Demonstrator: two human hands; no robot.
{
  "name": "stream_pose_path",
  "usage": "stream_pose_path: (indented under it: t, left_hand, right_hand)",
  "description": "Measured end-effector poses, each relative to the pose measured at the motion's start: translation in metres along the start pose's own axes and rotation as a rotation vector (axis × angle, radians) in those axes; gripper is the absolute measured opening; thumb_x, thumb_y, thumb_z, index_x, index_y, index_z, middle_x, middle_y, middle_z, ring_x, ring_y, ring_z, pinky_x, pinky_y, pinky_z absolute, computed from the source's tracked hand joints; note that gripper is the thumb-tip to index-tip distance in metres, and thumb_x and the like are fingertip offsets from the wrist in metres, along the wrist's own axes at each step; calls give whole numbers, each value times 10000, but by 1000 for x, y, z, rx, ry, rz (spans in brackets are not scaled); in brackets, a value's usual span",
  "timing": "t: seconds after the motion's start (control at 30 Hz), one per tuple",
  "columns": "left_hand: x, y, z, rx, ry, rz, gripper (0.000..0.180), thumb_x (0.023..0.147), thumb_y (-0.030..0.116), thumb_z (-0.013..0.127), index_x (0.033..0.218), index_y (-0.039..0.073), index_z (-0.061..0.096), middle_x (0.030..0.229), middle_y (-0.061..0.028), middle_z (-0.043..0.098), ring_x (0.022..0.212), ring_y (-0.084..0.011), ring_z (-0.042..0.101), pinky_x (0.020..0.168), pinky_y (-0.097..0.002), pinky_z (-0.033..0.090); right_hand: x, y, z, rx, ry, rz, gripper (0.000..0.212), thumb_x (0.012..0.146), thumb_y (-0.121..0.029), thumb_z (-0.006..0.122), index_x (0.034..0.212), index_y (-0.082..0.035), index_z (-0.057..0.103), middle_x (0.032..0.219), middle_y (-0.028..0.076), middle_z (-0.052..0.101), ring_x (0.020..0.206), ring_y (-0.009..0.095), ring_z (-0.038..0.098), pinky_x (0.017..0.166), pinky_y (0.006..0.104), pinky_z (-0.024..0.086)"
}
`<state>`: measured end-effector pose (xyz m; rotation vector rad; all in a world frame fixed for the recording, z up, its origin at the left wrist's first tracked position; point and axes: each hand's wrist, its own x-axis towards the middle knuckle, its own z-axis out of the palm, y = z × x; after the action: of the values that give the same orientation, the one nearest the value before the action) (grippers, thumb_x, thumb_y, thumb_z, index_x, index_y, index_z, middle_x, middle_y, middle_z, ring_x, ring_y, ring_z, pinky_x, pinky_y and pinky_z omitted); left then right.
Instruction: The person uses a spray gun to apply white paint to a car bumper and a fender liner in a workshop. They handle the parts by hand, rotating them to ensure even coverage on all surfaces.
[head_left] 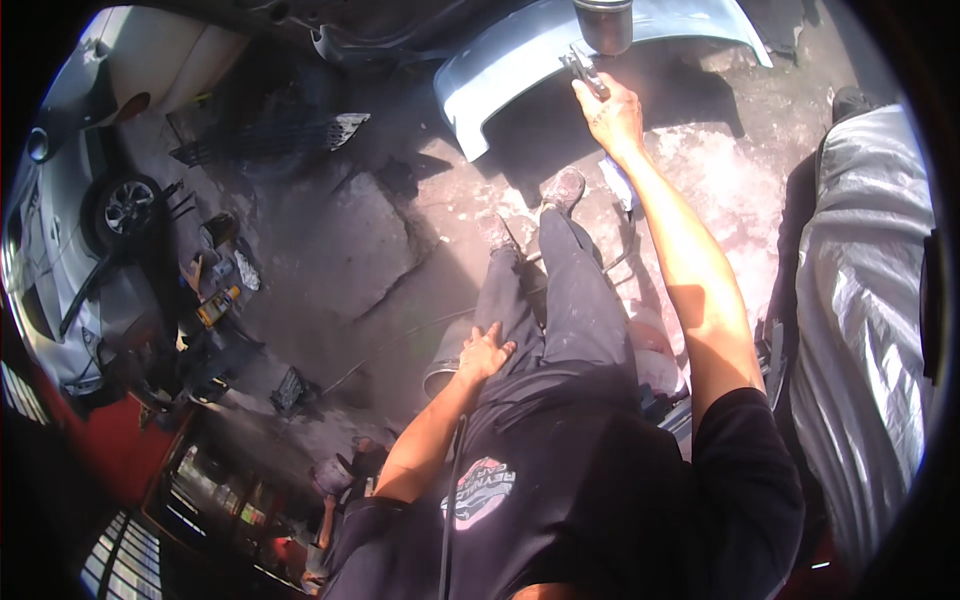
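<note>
While the sun floods the stained concrete floor (pixel 330 250), the scene reads like this, from the head view:

Right hand: the right hand (pixel 612 115) is stretched far forward at the end of a straight arm; its fingers are wrapped tight round the handle of a spray gun (pixel 583 70); closed grip, no gap showing.

Spray gun: dark, metallic, held up near the top of the picture; its nozzle end sits right against the lower edge of the pale blue car panel (pixel 560 50); a grey cup (pixel 604 25) stands just above the gun, and whether it is joined to the gun I cannot tell for sure.

Car panel: curved, light blue, lying on the floor ahead of the person's shoes; its arch opens toward the lower left.

Left hand: the left hand (pixel 484 352) rests flat on the person's own left thigh; fingers spread and relaxed, holding nothing.

Legs: dark trousers (pixel 570 300), grey shoes planted just short of the panel.

Hose: a thin dark line (pixel 447 500) runs down the front of the black shirt.

Right side: a car under a silvery cover (pixel 865 320) sits close beside the right arm.

Left side: a silver car (pixel 60 230) with one wheel showing, well apart from the hands; tools and clutter (pixel 215 290) lie scattered beside it.
</note>
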<state>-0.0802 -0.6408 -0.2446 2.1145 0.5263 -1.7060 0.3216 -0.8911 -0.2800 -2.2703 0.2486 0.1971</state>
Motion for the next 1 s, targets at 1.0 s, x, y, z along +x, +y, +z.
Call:
stream_pose_path:
  t: [1.0]
  left_hand:
    - [-8, 11, 13, -25, -7, -42, 782, 955, 579, 620, 1620, 229, 403, 1585, -307, 404, 1370, -557, 495, 1122, -579, 456]
  right_hand:
    - [-79, 16, 2, -32, -731, -116, 281, 941, -332, 751, 1067, -81, 747, 858, 169, 747, 850, 353, 735, 791, 457, 548]
